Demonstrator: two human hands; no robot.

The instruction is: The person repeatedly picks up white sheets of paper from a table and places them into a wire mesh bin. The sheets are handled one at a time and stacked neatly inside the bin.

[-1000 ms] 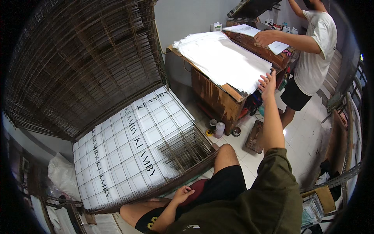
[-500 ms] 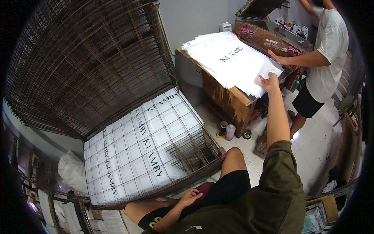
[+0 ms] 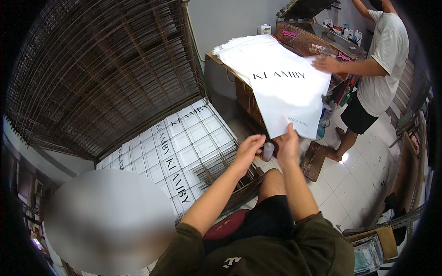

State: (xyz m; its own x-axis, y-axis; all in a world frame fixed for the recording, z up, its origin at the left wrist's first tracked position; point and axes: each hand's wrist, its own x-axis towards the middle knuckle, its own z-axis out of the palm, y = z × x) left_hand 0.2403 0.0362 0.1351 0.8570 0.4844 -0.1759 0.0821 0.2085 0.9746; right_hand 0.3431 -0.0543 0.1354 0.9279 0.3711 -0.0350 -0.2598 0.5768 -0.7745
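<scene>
So the white printed sheet (image 3: 290,101) has just come partway off the pile. Half a second ago it lay flat on top; now its near end sticks out past the counter (image 3: 245,94) toward me, and the far end still overlaps the stack of white sheets (image 3: 237,45). My right grip (image 3: 287,143) is pinching the near edge, thumb on top, fingers tucked out of sight. My left grip (image 3: 249,152) was in my lap and has come up beside the near-left corner. It's holding nothing, fingers loosely curled; can't tell whether the tips brush the paper. As I read it, the sheet hangs off just one of my hands for now, so that corner is the unsupported bit.

The co-worker's hand (image 3: 326,64) is a bit blurred at the sheet's far right side, so no idea if it's touching. Below my left arm there's the wire rack (image 3: 221,171) with printed sheets (image 3: 193,149) under the mesh, and more wire frames (image 3: 115,60) tilted up behind. A small bottle (image 3: 268,152) on the floor shows between my hands.
</scene>
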